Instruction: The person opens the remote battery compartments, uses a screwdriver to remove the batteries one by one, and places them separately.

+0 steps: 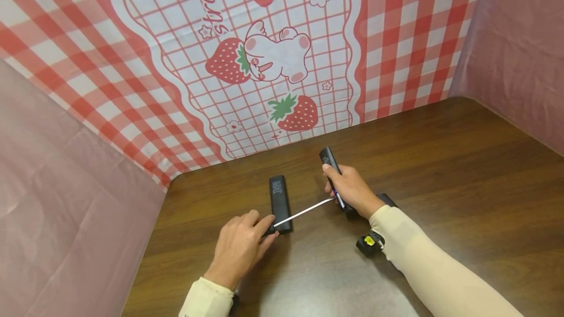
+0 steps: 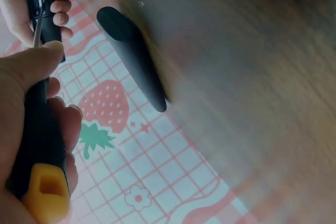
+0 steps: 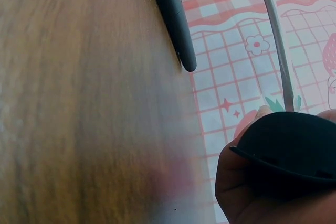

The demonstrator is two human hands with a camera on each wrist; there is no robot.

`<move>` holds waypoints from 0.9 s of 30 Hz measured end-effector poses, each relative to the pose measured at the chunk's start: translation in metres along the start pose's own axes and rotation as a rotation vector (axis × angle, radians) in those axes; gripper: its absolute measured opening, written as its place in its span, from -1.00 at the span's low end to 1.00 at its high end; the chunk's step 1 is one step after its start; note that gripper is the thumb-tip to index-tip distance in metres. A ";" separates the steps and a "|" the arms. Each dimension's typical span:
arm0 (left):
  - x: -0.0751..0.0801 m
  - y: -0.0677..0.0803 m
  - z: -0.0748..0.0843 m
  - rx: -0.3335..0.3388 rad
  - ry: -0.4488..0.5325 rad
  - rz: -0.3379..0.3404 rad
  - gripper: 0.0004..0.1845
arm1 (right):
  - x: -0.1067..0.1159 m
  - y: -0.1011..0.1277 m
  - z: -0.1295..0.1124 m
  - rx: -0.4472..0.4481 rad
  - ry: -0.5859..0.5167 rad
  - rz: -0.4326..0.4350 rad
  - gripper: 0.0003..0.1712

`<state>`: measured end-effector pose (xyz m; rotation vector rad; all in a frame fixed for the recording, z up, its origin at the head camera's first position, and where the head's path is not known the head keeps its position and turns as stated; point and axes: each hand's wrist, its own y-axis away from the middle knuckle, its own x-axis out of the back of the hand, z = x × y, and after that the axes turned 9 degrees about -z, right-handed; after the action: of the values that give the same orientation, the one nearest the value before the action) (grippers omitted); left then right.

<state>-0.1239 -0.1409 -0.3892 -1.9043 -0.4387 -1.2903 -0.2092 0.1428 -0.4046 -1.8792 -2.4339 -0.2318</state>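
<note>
My left hand [image 1: 240, 244] grips a screwdriver [image 2: 37, 135] by its black handle, which has a yellow end. The pale metal shaft [image 1: 304, 213] runs across to my right hand [image 1: 354, 191], its tip at an opening in a black remote control. That remote control [image 1: 329, 156] is held tilted between the right thumb and fingers. In the left wrist view, its opening shows something shiny inside. A second black remote control [image 1: 278, 199] lies on the table beside the left fingertips, printed side up. In the right wrist view the held remote control [image 3: 294, 145] hides most of that hand.
The brown wooden table [image 1: 440, 160] ends at a red-and-white strawberry cloth [image 1: 335, 43]. Pink cloth [image 1: 79, 199] hangs at both sides. A dark object [image 1: 387, 200] is partly hidden behind the right wrist. A black device with a yellow mark [image 1: 367, 243] sits at that wrist.
</note>
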 end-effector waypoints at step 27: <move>0.013 -0.010 0.000 0.063 -0.023 -0.104 -0.67 | -0.004 -0.001 0.003 0.057 0.072 0.018 -0.44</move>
<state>-0.1256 -0.1361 -0.3736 -1.8665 -0.5903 -1.3067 -0.2090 0.1392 -0.4079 -1.8362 -2.3508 -0.2226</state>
